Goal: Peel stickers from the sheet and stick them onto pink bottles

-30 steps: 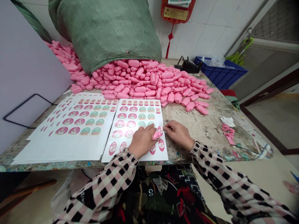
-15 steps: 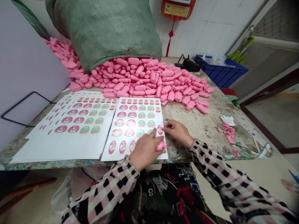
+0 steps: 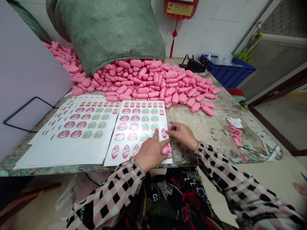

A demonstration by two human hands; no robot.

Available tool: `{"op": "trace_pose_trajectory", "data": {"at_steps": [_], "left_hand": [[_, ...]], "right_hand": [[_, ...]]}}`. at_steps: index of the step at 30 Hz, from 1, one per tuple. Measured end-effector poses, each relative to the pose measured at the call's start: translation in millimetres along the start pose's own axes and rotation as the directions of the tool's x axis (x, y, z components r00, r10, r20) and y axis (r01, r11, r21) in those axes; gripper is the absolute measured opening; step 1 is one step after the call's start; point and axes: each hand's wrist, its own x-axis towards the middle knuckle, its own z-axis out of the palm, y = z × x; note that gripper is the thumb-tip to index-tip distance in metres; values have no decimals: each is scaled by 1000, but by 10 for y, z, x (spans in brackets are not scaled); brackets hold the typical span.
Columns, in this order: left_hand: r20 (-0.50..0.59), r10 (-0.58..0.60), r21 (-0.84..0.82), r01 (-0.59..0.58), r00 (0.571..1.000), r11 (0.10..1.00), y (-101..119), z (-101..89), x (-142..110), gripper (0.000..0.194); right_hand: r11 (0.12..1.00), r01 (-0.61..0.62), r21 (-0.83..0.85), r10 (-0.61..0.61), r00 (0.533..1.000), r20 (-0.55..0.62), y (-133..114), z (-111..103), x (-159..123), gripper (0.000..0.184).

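Over the lower right of a sticker sheet (image 3: 108, 160) lies my left hand (image 3: 150, 152), its index finger stretched out on the paper. Between its other fingers it keeps a small pink bottle-shaped piece (image 3: 165, 149). My right hand (image 3: 184, 135) is at the sheet's right edge, thumb and index finger pinched at the rim of an oval pink sticker (image 3: 164, 133). Whether that sticker's edge is lifted I cannot tell. Rows of pink and green stickers show on the sheet; my left hand hides some of the lower ones.
A fanned stack of sticker sheets (image 3: 64, 153) lies on the left. Behind, a heap of pink bottle-shaped pieces (image 3: 144, 89) spills from a green sack (image 3: 115, 32). A black tape dispenser (image 3: 195, 65), a blue crate (image 3: 227, 75) and crumpled tissue (image 3: 235, 122) are on the right.
My left index finger has shifted slightly up and left on the sheet. The right hand stays pinched at the sticker's edge, nearly still. The view has tilted slightly.
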Motion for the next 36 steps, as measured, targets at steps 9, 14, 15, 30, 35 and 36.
{"op": "trace_pose_trajectory", "data": {"at_steps": [9, 14, 15, 30, 35, 36], "left_hand": [[52, -7, 27, 6, 999, 1000, 7, -41, 17, 60], [68, -13, 31, 11, 998, 999, 32, -69, 18, 59], [67, -16, 34, 13, 998, 999, 36, -75, 16, 59], [-184, -142, -632, -6, 973, 775, -32, -93, -93, 46], [204, -190, -948, 145, 961, -283, -8, -154, -65, 54], [248, -159, -891, 161, 956, -424, 2, -161, -46, 55]], "right_hand": [[1000, -28, -14, 28, 999, 22, -95, -85, 19, 21], [997, -29, -66, 31, 999, 28, -164, -136, 27, 20], [997, -26, -69, 28, 999, 25, -177, -141, 24, 20], [873, 141, 468, -48, 978, -205, -224, -467, -178, 30], [660, 171, 731, -27, 978, -205, -377, -380, -466, 24], [656, 155, 739, -34, 984, -177, -412, -352, -508, 24]]}}
